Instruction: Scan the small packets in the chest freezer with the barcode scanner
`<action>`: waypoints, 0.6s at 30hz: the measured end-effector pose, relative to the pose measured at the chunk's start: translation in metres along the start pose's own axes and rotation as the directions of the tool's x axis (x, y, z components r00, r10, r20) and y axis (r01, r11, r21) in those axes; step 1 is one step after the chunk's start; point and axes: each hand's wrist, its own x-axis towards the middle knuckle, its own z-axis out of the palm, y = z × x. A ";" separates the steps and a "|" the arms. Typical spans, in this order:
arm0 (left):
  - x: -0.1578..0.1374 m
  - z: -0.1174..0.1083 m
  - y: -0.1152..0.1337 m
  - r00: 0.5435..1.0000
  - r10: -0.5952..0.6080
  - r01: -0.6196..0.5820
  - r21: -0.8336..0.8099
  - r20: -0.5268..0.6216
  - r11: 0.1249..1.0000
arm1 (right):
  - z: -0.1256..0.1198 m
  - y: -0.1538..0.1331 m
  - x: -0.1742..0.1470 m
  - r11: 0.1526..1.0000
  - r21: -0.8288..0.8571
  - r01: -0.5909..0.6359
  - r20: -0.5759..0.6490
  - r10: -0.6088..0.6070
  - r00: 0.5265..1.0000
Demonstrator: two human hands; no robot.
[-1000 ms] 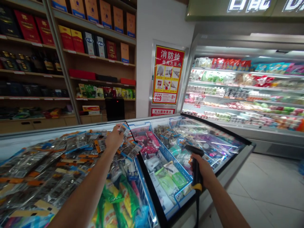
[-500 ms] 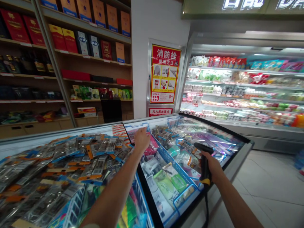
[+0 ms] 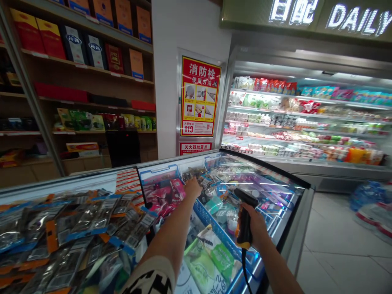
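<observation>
My right hand (image 3: 257,224) is wrapped round a black and yellow barcode scanner (image 3: 245,224), its cord hanging down over the freezer's edge. My left hand (image 3: 193,189) reaches into the chest freezer, over the rim of a blue basket (image 3: 208,214), close to small dark packets (image 3: 199,175). Its fingers point away from me and are mostly hidden, so I cannot see whether they hold anything. Pink packages (image 3: 165,196) lie left of that hand. Nearer to me are green and white bags (image 3: 208,253). Right of the divider, teal bags (image 3: 217,206) lie below the scanner's head.
Clear packets with blue and orange edges (image 3: 92,220) are heaped at the left. A black frame edge (image 3: 275,167) and the freezer's side rail (image 3: 301,220) run along the right. Bottled water packs (image 3: 370,204) stand on the floor. Stocked shelves (image 3: 101,77) rise behind.
My left hand has moved from over the pink packages to the right, past the basket divider. The scanner has tilted a little in my right hand. The view has turned right.
</observation>
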 end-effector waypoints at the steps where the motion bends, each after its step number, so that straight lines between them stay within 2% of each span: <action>1: 0.002 -0.001 -0.003 1.000 -0.007 0.008 -0.041 0.029 0.999 | 0.006 0.001 0.001 1.000 -0.003 0.009 -0.001 -0.009 1.000; 3: 0.003 -0.007 -0.011 0.996 -0.010 0.020 -0.126 0.083 0.992 | 0.018 0.003 -0.001 1.000 -0.023 0.002 0.010 -0.002 1.000; 6: -0.006 -0.025 -0.031 0.996 -0.019 0.047 -0.335 0.086 0.941 | 0.037 0.005 -0.011 0.998 -0.046 -0.043 0.114 0.048 0.992; 7: -0.011 -0.032 -0.040 0.995 -0.035 0.073 -0.447 0.095 0.892 | 0.043 0.006 -0.017 0.997 -0.042 -0.061 0.156 0.067 0.985; 9: -0.025 -0.043 -0.056 0.989 -0.065 0.138 -0.666 0.133 0.733 | 0.054 0.009 -0.031 0.994 -0.051 -0.098 0.225 0.107 0.968; 11: -0.039 -0.051 -0.070 0.984 -0.078 0.176 -0.796 0.161 0.579 | 0.062 0.011 -0.046 0.986 -0.088 -0.140 0.272 0.159 0.949; 13: -0.049 -0.054 -0.078 0.984 -0.087 0.180 -0.859 0.158 0.479 | 0.068 0.013 -0.058 0.974 -0.134 -0.184 0.294 0.217 0.931; 15: -0.053 -0.054 -0.080 0.987 -0.094 0.161 -0.883 0.133 0.440 | 0.072 0.014 -0.067 0.963 -0.159 -0.219 0.303 0.259 0.917; 18: -0.053 -0.052 -0.078 0.991 -0.111 0.124 -0.871 0.080 0.475 | 0.075 0.013 -0.074 0.958 -0.175 -0.229 0.303 0.274 0.913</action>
